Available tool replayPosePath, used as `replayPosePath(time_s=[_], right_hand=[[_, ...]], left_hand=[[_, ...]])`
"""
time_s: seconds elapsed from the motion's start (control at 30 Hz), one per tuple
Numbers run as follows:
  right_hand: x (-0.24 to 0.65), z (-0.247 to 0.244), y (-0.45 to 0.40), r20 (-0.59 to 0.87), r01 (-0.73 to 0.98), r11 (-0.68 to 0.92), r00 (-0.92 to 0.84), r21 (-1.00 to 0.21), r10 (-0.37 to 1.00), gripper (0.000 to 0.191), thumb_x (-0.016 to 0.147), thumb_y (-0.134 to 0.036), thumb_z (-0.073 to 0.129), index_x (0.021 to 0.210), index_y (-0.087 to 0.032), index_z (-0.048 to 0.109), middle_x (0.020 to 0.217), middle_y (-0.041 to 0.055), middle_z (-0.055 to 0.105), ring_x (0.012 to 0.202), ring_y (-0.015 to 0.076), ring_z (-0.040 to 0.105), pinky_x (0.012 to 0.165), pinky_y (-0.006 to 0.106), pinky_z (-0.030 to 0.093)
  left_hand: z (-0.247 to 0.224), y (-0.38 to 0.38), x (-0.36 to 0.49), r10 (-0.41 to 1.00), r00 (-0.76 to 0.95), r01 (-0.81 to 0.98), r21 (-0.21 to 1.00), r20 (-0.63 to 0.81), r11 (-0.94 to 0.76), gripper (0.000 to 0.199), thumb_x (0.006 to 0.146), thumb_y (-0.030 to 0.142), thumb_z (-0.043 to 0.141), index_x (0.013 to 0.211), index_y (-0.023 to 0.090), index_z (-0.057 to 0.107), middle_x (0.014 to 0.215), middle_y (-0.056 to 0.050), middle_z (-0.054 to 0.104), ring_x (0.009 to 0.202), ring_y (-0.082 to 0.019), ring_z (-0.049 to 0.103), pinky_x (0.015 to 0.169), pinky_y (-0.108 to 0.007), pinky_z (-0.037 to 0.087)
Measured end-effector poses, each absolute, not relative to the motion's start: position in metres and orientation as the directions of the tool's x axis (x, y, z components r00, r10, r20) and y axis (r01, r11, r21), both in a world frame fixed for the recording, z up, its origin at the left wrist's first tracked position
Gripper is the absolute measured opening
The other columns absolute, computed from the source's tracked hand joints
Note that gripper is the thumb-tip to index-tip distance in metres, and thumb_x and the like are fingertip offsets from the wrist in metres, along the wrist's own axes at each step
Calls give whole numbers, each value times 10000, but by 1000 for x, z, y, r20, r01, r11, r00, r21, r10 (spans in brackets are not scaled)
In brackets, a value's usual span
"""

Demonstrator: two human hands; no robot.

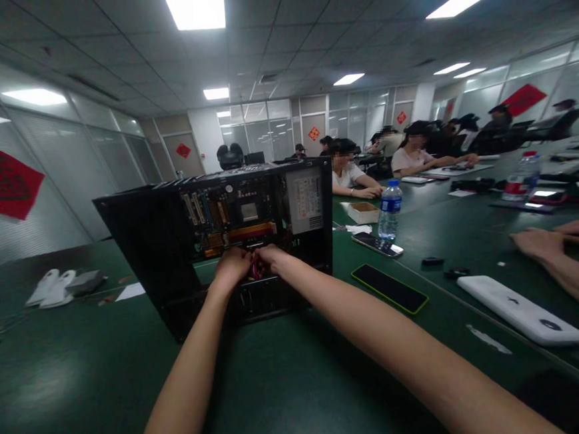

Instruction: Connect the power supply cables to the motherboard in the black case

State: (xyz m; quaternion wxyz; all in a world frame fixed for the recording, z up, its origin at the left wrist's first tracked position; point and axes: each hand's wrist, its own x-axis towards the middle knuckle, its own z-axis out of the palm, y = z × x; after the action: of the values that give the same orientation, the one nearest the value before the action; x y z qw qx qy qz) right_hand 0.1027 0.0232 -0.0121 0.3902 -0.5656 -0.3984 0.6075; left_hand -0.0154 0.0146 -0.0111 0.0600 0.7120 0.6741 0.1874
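Note:
An open black computer case (147, 255) stands upright on the green table, its inside facing me. Within it, a motherboard (263, 202) with slots and a square chip fills the upper middle, and a silver power supply (305, 199) sits at the upper right. Both my hands reach into the lower middle of the case. My left hand (232, 267) is closed, its fingertips pinching at a bundle of red and yellow cables (257, 268). From the other side my right hand (271, 258) is closed on the same cables. The exact fingertip grip is partly hidden.
Right of the case are a phone with a green edge (390, 288), another phone (376, 243), a water bottle (390, 210), and a white device (522, 309). Another person's hands (542, 244) rest at the far right. White objects (57, 287) and a grey box (85, 282) lie left.

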Motion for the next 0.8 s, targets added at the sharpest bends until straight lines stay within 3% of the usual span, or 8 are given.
replayPosePath(time_s=[0.2, 0.5, 0.8], right_hand=[[102, -15, 27, -398, -59, -400, -55, -914, 916, 194, 1014, -297, 574, 973, -111, 608, 717, -42, 534, 508, 37, 444, 458, 150, 397], [102, -10, 26, -414, -156, -416, -49, -896, 909, 139, 1001, -237, 591, 1051, -109, 610, 789, -24, 576, 552, 40, 498, 479, 144, 444], [102, -6, 22, -423, -160, -420, -18, -893, 906, 138, 1001, -236, 593, 1040, -106, 613, 777, -26, 579, 544, 39, 500, 475, 143, 445]], left_hand=[[-14, 18, -17, 981, 46, 926, 359, 190, -113, 322, 929, 342, 516, 866, 164, 777, 919, -139, 766, 807, -222, 671, 643, -279, 387], [-15, 20, -21, 982, 64, 908, 397, 180, -132, 350, 939, 292, 468, 799, 144, 753, 772, -102, 743, 682, -180, 634, 601, -257, 372], [-16, 22, -22, 980, 63, 908, 397, 189, -135, 332, 926, 292, 480, 812, 155, 761, 789, -103, 752, 735, -198, 656, 628, -259, 404]])
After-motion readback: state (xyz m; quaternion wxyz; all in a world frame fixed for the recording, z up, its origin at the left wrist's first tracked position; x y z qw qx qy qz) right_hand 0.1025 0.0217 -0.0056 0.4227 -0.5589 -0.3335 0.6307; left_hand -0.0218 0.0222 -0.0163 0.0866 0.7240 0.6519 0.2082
